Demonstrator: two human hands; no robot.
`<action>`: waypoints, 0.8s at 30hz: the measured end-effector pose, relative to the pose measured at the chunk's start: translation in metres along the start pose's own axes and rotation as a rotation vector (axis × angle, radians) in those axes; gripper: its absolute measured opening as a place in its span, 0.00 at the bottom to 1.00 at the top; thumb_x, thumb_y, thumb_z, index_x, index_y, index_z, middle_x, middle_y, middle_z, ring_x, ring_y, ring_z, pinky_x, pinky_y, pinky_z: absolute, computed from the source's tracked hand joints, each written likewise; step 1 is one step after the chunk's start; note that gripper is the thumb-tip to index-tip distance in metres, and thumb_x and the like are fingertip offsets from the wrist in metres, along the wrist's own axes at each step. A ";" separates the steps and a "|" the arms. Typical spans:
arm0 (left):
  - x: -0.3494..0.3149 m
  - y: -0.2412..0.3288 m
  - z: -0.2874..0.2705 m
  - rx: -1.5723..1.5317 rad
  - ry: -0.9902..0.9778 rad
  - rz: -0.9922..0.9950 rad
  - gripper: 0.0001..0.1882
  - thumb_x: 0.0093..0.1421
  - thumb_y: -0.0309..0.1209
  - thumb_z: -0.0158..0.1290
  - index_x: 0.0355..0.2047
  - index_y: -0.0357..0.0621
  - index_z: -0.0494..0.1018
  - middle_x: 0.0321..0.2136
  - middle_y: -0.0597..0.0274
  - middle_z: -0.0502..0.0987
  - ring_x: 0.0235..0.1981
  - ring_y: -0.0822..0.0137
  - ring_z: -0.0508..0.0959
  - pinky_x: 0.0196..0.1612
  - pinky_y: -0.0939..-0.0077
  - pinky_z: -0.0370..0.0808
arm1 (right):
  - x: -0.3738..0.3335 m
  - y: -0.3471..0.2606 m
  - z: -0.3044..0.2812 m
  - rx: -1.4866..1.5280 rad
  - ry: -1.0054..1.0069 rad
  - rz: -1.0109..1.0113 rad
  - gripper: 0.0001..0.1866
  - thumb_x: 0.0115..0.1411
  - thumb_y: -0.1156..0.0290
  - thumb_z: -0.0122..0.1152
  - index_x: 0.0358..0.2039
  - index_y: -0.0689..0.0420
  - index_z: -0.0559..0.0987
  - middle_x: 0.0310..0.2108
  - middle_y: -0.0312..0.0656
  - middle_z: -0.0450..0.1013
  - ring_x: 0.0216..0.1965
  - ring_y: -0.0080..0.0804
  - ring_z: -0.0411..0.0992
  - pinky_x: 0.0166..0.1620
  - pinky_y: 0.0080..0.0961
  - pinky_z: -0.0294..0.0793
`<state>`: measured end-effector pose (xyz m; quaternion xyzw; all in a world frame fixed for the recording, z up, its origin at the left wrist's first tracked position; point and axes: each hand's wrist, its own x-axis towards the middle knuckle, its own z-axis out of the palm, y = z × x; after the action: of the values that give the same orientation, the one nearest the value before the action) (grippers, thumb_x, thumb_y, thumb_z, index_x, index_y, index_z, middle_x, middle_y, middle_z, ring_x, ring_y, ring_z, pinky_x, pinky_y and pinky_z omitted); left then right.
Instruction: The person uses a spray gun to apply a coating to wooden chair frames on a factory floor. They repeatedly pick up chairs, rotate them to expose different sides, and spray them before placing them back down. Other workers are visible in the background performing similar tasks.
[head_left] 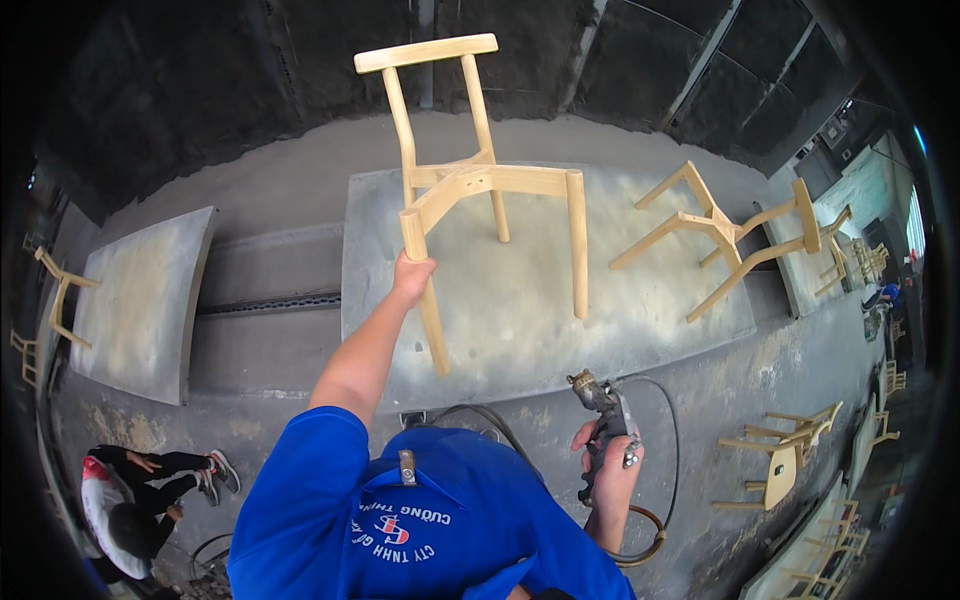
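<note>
My left hand (413, 275) grips the front leg of a bare wooden chair frame (470, 178) and holds it up, tilted, over a grey spray table (620, 320). The frame has a curved top rail, a crossed seat support and several legs, with no seat panel. My right hand (610, 462) holds a metal spray gun (603, 420) low near my chest, its nozzle pointing up and left, with a hose (655, 520) looping down from it.
A second chair frame (735, 240) lies on its side at the table's right end. Another grey table (150, 300) stands left. More frames (785, 460) are stacked at the right. A person (130, 500) crouches at lower left.
</note>
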<state>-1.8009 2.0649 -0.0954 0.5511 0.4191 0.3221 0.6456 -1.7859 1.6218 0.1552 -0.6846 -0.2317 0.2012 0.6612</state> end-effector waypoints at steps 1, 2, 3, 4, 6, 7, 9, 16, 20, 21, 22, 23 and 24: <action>-0.004 -0.001 -0.001 0.001 -0.010 -0.023 0.17 0.51 0.26 0.60 0.40 0.42 0.69 0.28 0.63 0.75 0.28 0.68 0.76 0.34 0.68 0.75 | -0.001 0.001 0.002 0.006 0.031 -0.017 0.42 0.64 0.34 0.51 0.53 0.67 0.72 0.26 0.42 0.75 0.21 0.18 0.68 0.19 0.14 0.60; -0.005 0.001 -0.002 -0.001 -0.017 -0.039 0.17 0.51 0.26 0.60 0.40 0.42 0.69 0.28 0.63 0.75 0.28 0.68 0.76 0.33 0.68 0.75 | -0.001 0.003 0.005 0.020 0.063 -0.050 0.42 0.65 0.34 0.51 0.54 0.67 0.72 0.26 0.42 0.75 0.20 0.17 0.67 0.19 0.14 0.59; -0.009 0.002 -0.002 -0.014 -0.030 -0.045 0.16 0.51 0.25 0.60 0.40 0.42 0.69 0.27 0.63 0.75 0.28 0.69 0.76 0.33 0.69 0.74 | -0.002 0.003 0.006 0.036 0.085 -0.086 0.41 0.65 0.35 0.51 0.55 0.67 0.71 0.26 0.41 0.75 0.20 0.17 0.66 0.19 0.14 0.59; -0.012 0.003 -0.003 -0.005 -0.041 -0.067 0.16 0.51 0.25 0.60 0.40 0.42 0.69 0.28 0.63 0.75 0.28 0.68 0.76 0.33 0.69 0.75 | -0.003 0.004 0.007 0.018 0.099 -0.088 0.41 0.66 0.36 0.51 0.55 0.67 0.71 0.26 0.41 0.75 0.19 0.16 0.65 0.19 0.14 0.59; -0.018 0.005 -0.004 -0.009 -0.069 -0.079 0.16 0.52 0.25 0.60 0.40 0.42 0.69 0.28 0.63 0.75 0.29 0.68 0.76 0.34 0.69 0.75 | -0.005 0.002 0.005 -0.003 0.111 -0.104 0.39 0.67 0.38 0.51 0.55 0.67 0.71 0.26 0.41 0.75 0.19 0.15 0.64 0.19 0.14 0.58; -0.021 0.006 -0.004 0.016 -0.078 -0.093 0.17 0.53 0.26 0.61 0.42 0.42 0.69 0.29 0.63 0.75 0.29 0.69 0.76 0.35 0.69 0.74 | -0.006 0.001 0.005 0.000 0.106 -0.104 0.35 0.69 0.42 0.51 0.56 0.66 0.71 0.27 0.41 0.75 0.19 0.15 0.64 0.19 0.14 0.58; -0.025 0.008 -0.004 0.063 -0.088 -0.118 0.19 0.54 0.27 0.62 0.44 0.42 0.69 0.29 0.64 0.76 0.30 0.69 0.76 0.35 0.71 0.74 | -0.008 0.001 0.004 -0.025 0.110 -0.088 0.33 0.70 0.44 0.51 0.56 0.65 0.71 0.27 0.41 0.75 0.19 0.15 0.63 0.20 0.13 0.58; -0.034 0.030 -0.028 -0.062 -0.409 -0.293 0.43 0.60 0.61 0.56 0.63 0.42 0.63 0.49 0.50 0.75 0.54 0.57 0.73 0.62 0.55 0.62 | -0.016 0.002 0.007 -0.043 0.161 -0.037 0.30 0.71 0.49 0.52 0.58 0.64 0.72 0.28 0.39 0.76 0.18 0.14 0.62 0.21 0.13 0.59; -0.005 0.048 -0.044 -0.386 -0.574 -0.429 0.48 0.60 0.71 0.48 0.63 0.43 0.64 0.51 0.50 0.74 0.54 0.54 0.73 0.62 0.51 0.64 | -0.023 -0.005 0.014 -0.071 0.231 -0.020 0.27 0.71 0.54 0.52 0.59 0.64 0.71 0.28 0.38 0.76 0.20 0.14 0.63 0.23 0.14 0.60; 0.006 0.049 -0.042 -0.494 -0.604 -0.455 0.47 0.60 0.72 0.47 0.63 0.44 0.65 0.49 0.52 0.75 0.50 0.54 0.75 0.59 0.51 0.67 | -0.025 -0.006 0.016 -0.070 0.254 -0.011 0.26 0.71 0.55 0.52 0.59 0.64 0.71 0.29 0.37 0.76 0.20 0.14 0.63 0.24 0.14 0.61; 0.018 0.045 -0.035 -0.433 -0.610 -0.483 0.47 0.60 0.72 0.47 0.62 0.43 0.65 0.48 0.51 0.75 0.49 0.54 0.76 0.57 0.51 0.69 | -0.025 -0.008 0.018 -0.068 0.279 0.001 0.26 0.71 0.56 0.52 0.60 0.64 0.71 0.29 0.37 0.76 0.21 0.14 0.64 0.25 0.15 0.62; 0.026 0.040 -0.026 -0.386 -0.594 -0.503 0.47 0.60 0.72 0.46 0.62 0.42 0.65 0.48 0.50 0.76 0.48 0.53 0.77 0.56 0.52 0.72 | -0.028 -0.010 0.020 -0.070 0.288 0.005 0.25 0.71 0.58 0.53 0.60 0.64 0.71 0.29 0.37 0.76 0.23 0.15 0.65 0.27 0.16 0.64; 0.034 0.034 -0.017 -0.344 -0.596 -0.527 0.47 0.60 0.72 0.46 0.61 0.41 0.65 0.47 0.49 0.76 0.46 0.52 0.77 0.54 0.52 0.74 | -0.029 -0.012 0.022 -0.069 0.299 0.008 0.25 0.70 0.60 0.54 0.60 0.64 0.71 0.29 0.37 0.76 0.24 0.15 0.67 0.29 0.16 0.66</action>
<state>-1.7996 2.1090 -0.0692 0.3785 0.2812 0.0383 0.8810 -1.8235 1.6231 0.1651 -0.7301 -0.1344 0.0915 0.6637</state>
